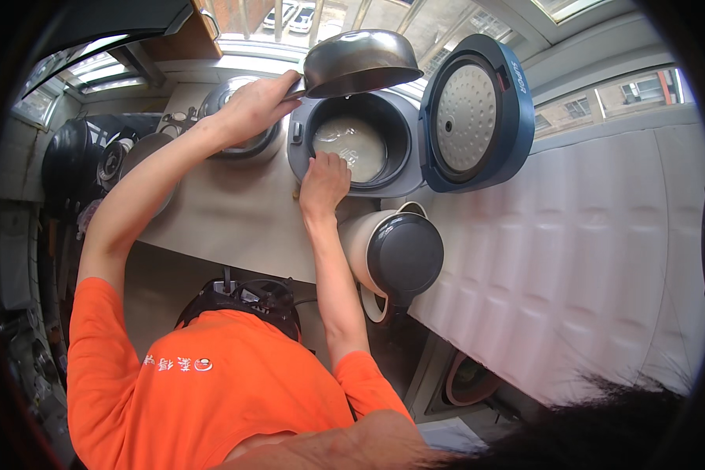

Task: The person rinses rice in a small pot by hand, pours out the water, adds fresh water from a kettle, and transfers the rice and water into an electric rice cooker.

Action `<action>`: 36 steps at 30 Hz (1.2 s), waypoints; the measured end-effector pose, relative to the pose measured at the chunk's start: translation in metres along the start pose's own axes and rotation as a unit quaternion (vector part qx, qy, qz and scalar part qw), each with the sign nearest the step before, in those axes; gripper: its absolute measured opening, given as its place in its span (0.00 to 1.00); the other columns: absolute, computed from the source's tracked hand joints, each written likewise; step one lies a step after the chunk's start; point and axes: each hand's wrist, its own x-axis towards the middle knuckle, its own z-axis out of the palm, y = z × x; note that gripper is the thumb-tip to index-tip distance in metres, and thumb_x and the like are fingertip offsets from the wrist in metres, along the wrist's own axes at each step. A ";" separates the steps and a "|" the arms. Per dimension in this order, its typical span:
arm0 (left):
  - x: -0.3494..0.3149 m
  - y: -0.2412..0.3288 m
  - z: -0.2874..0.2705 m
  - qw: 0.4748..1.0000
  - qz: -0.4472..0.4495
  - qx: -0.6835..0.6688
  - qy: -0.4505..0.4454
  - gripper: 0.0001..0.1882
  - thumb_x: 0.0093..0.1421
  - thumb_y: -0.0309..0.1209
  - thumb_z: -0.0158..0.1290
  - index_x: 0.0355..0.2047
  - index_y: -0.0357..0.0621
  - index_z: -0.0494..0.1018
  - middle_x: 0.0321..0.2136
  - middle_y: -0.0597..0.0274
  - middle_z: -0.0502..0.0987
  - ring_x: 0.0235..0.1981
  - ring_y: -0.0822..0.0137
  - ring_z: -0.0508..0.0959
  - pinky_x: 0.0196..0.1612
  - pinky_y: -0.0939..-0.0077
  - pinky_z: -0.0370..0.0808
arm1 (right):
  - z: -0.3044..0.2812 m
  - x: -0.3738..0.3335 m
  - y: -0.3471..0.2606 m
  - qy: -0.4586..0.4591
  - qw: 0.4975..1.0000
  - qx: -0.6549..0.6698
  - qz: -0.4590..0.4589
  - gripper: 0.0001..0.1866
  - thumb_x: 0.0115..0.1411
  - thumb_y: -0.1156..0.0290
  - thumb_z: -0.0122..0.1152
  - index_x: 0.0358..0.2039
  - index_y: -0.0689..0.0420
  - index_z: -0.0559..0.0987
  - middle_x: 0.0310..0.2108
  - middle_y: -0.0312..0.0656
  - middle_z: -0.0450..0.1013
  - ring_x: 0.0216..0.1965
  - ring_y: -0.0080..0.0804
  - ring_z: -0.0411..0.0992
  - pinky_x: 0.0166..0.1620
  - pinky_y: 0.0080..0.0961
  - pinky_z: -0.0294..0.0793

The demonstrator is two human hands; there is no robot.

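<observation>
Orange fabric of a short-sleeved shirt (211, 392) fills the bottom of the head view, with a dark camera rig (243, 298) strapped at the chest just above it. Both bare arms reach up and away from the shirt toward a pale countertop (219, 219).

On the counter stands an open rice cooker (352, 145), its blue hinged lid (478, 113) swung upright to the right, showing a dimpled metal inner plate. Pale, cloudy contents (351, 145) lie in the cooker's well.

One hand, the left hand (258, 106), is curled shut around the rim of a dark metal inner pot (360, 63), holding it tilted in the air just above the cooker's rear edge, its mouth facing down toward the well. The right hand (323, 184) rests on the cooker's near rim, fingers bent and dipping over the edge; whether they pinch anything cannot be told.

Just beside the right forearm sits a cream electric kettle (392, 254) with a black lid. Behind the left hand lies a round glass lid (239, 117); further left, dark pans (94, 157) crowd the counter's end. To the right stretches a white ribbed surface (587, 251), and windows (462, 23) run along the top.
</observation>
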 end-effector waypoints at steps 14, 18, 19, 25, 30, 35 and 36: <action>-0.006 0.003 -0.010 0.796 -0.289 -0.525 -0.083 0.11 0.57 0.35 0.46 0.33 0.41 0.61 0.15 0.73 0.58 0.11 0.85 0.54 0.10 0.92 0.51 | -0.008 -0.001 -0.001 0.017 1.000 -0.013 -0.015 0.03 0.43 0.76 0.54 0.22 0.57 0.71 0.23 0.40 0.65 0.29 0.37 0.64 0.33 0.30 0.62; -0.016 -0.007 -0.029 0.676 -0.333 -0.650 -0.098 0.10 0.55 0.34 0.49 0.31 0.42 0.62 0.16 0.73 0.61 0.11 0.85 0.55 0.11 0.93 0.51 | -0.008 0.000 -0.005 0.038 0.999 -0.006 -0.012 0.03 0.44 0.77 0.51 0.22 0.58 0.71 0.23 0.40 0.65 0.29 0.37 0.65 0.34 0.30 0.64; -0.020 -0.010 -0.033 0.676 -0.332 -0.651 -0.096 0.10 0.55 0.34 0.49 0.31 0.42 0.62 0.16 0.73 0.61 0.11 0.85 0.55 0.11 0.93 0.51 | -0.006 0.000 -0.005 0.038 0.999 -0.006 -0.014 0.03 0.44 0.77 0.51 0.22 0.58 0.71 0.23 0.40 0.65 0.29 0.37 0.65 0.34 0.30 0.64; -0.038 -0.020 -0.047 0.605 -0.361 -0.706 -0.073 0.09 0.59 0.33 0.43 0.32 0.39 0.63 0.15 0.73 0.60 0.10 0.87 0.54 0.09 0.95 0.51 | 0.000 0.002 -0.004 0.018 1.000 -0.017 -0.013 0.05 0.44 0.77 0.54 0.24 0.58 0.72 0.24 0.40 0.66 0.30 0.37 0.66 0.34 0.30 0.65; -0.045 -0.022 -0.052 0.600 -0.360 -0.710 -0.080 0.09 0.58 0.32 0.45 0.32 0.38 0.63 0.15 0.73 0.60 0.10 0.87 0.55 0.09 0.95 0.51 | -0.003 0.001 -0.006 -0.001 1.000 -0.002 0.009 0.08 0.44 0.76 0.57 0.28 0.58 0.74 0.26 0.40 0.68 0.32 0.38 0.66 0.37 0.31 0.65; -0.049 -0.024 -0.057 0.583 -0.353 -0.727 -0.080 0.10 0.57 0.32 0.46 0.33 0.37 0.63 0.16 0.72 0.60 0.11 0.86 0.55 0.09 0.94 0.52 | -0.004 0.001 -0.006 -0.006 1.000 0.002 0.006 0.08 0.44 0.76 0.57 0.28 0.58 0.74 0.26 0.40 0.68 0.32 0.38 0.66 0.36 0.31 0.65; -0.049 -0.027 -0.058 0.573 -0.358 -0.734 -0.077 0.10 0.57 0.32 0.46 0.33 0.37 0.63 0.16 0.72 0.61 0.11 0.86 0.55 0.09 0.94 0.52 | -0.004 0.002 -0.005 -0.006 1.000 0.004 0.007 0.08 0.44 0.76 0.57 0.28 0.58 0.74 0.26 0.40 0.68 0.32 0.38 0.66 0.36 0.31 0.65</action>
